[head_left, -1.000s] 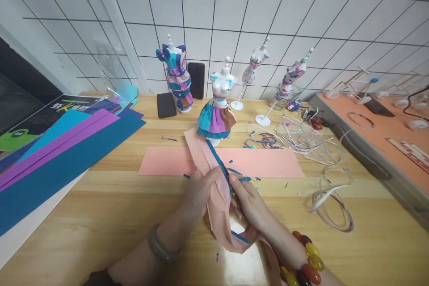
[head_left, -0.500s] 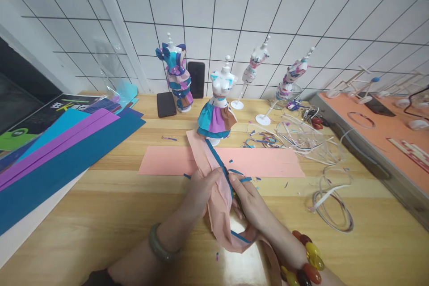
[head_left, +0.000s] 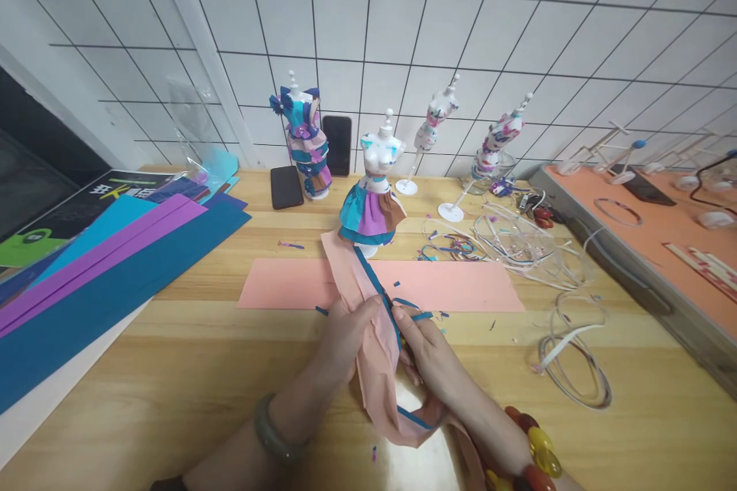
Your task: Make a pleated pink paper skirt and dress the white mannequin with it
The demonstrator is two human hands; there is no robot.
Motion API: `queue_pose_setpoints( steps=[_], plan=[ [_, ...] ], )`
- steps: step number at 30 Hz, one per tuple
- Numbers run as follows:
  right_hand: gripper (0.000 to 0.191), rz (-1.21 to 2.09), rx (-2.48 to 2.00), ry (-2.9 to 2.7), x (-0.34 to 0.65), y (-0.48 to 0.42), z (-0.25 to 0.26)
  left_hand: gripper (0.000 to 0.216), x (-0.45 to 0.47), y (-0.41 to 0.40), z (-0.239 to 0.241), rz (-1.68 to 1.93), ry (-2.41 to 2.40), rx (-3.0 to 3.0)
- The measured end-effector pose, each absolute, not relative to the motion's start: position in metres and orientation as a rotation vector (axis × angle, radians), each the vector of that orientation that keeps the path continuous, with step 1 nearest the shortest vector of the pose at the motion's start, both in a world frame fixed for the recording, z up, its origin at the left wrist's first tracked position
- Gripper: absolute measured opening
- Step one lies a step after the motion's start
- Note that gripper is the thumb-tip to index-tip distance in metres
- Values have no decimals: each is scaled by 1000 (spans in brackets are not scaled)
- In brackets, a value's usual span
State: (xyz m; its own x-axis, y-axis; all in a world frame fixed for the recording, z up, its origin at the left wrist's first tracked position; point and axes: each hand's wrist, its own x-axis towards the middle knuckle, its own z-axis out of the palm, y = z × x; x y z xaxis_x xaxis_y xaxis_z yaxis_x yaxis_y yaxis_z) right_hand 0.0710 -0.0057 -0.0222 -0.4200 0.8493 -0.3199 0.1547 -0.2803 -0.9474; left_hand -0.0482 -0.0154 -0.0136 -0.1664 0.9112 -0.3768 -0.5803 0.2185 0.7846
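Note:
A long strip of peach crepe paper point(head_left: 377, 383) with a teal edge point(head_left: 368, 270) runs between my hands and loops down towards me. My left hand point(head_left: 344, 337) is closed on the strip, thumb on top beside the teal edge. My right hand point(head_left: 423, 345) is closed around a pair of scissors point(head_left: 387, 296), mostly hidden by the fingers; the dark blades lie along the teal edge. Thin teal offcuts point(head_left: 423, 315) lie by its fingertips. Just beyond the strip's far end stands a small white dress form point(head_left: 381, 152) wearing a ruffled skirt point(head_left: 371, 213) of several colours.
A flat peach paper strip point(head_left: 461, 285) lies across the table point(head_left: 230, 383). Coloured paper sheets point(head_left: 132, 276) are stacked at left. Behind stand a dressed form point(head_left: 305, 142), two phones point(head_left: 286, 187) and two painted forms point(head_left: 441, 111). Tangled cords point(head_left: 518, 234) lie at right.
The whole scene sits slightly lower in view as the camera tilts up. Both hands keep almost the same hold on the strip; the scissors show little movement.

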Motion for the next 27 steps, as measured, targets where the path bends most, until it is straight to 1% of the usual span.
queue_pose_setpoints(
  steps=[3,8,12,18,24,27],
  plan=[
    [45,1737,-1277,-1467,71,-5,-22,25,-48,-15,-13,1381,1088,404],
    [44,1732,-1299,-1450,70,-5,-22,32,-48,-15,-17,1406,1053,420],
    [43,1739,-1286,-1453,70,-5,-21,30,-49,-16,-19,1411,1081,443],
    [47,1713,-1253,-1512,70,-4,-21,44,-50,-14,-19,1467,1026,394],
    [49,1688,-1265,-1508,69,-3,-19,30,-51,-14,-20,1444,1058,414],
    [48,1698,-1270,-1504,68,-4,-18,28,-51,-14,-19,1432,1068,422]
  ],
)
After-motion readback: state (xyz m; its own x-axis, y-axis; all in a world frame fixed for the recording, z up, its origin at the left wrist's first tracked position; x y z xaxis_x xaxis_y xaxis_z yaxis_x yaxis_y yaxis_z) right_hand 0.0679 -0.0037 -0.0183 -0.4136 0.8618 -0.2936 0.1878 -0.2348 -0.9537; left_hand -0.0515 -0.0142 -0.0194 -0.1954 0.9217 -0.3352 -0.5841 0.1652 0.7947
